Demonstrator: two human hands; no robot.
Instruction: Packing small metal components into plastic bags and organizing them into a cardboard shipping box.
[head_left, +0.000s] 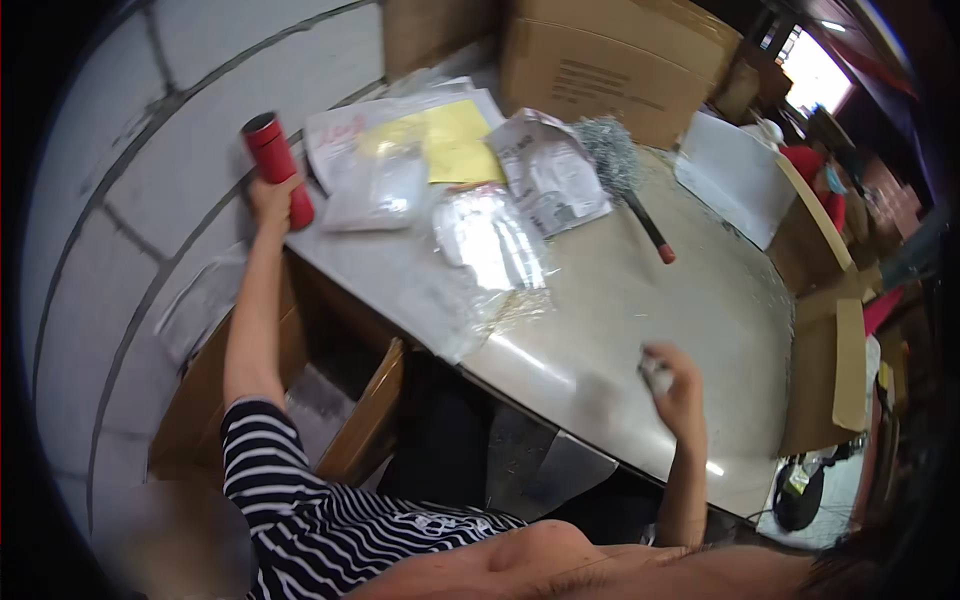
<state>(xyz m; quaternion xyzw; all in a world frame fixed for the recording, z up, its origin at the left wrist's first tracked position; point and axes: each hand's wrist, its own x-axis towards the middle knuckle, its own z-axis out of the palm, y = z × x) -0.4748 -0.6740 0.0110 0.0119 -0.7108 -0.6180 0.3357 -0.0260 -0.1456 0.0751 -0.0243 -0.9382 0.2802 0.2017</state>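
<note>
At the table's far left corner, my left hand (272, 203) is closed around a red thermos bottle (268, 150) with a dark top. The bottle stands close to the wall and tilts a little in the picture. Over the near side of the table my right hand (680, 395) is raised, its fingers curled on a small silvery-grey thing (655, 374) too blurred to name. Clear plastic bags (490, 235) lie on the table between my hands. Beyond them rest a yellow sheet (455, 140) and a crumpled printed paper (550, 170).
A silvery tinsel-like brush (610, 155) with a dark handle lies on the metal-topped table (700, 290). Behind it stands a large cardboard box (610, 75). Open carton flaps (825, 370) edge the right side. Below left sits an open cardboard box (370, 410). A person in red (815, 175) is farther back.
</note>
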